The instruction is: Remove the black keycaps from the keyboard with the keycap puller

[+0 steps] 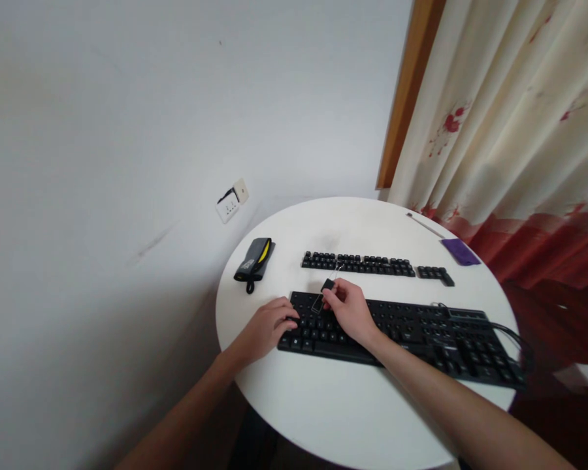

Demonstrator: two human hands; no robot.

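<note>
The light reaching me is soft, with the curtain [529, 117] aglow; the surface [343, 405] shows brightest, the wall [298, 98] dims toward lower left, and the floor [539, 297] is murky. Lens stretch pulls things long near the edges, and the keys [357, 264] (I have to squint) look fuzzy.

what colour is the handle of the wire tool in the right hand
The handle is black, best seen in the head view, the only one.

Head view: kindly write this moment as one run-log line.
left hand: at left end of keyboard | right hand: holding wire tool over keyboard | loose keycaps: beyond keyboard | pouch: left of keycaps
</note>
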